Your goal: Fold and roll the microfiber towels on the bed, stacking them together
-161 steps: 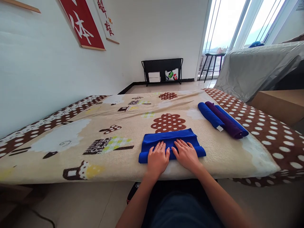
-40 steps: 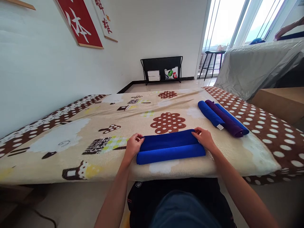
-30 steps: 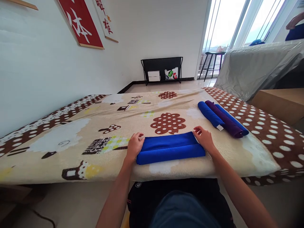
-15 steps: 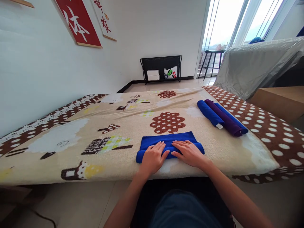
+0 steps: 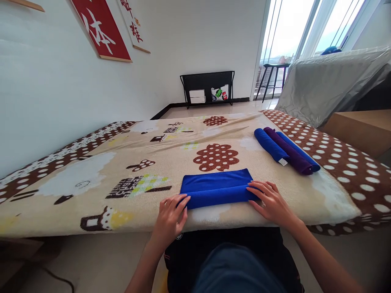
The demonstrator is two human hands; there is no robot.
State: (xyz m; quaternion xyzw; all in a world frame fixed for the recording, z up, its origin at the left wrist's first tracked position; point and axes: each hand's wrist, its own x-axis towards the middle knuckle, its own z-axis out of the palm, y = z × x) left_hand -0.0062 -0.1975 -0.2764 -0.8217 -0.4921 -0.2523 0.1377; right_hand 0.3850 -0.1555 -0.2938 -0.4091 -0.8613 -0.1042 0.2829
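Two hands bracket the blue cloth in the head view: the left hand lays its fingers over the left end of the rolled near edge, the right hand over the right end, thumbs on the near side; whether they grip or merely rest I cannot tell. The cloth lies at the near edge of the patterned blanket. It looks partly done: the near part forms a roll, while a flat strip on the far side is left unrolled. Farther off to the right, side by side, lie a tagged blue roll, a purple roll and another blue roll, all three apparently finished.
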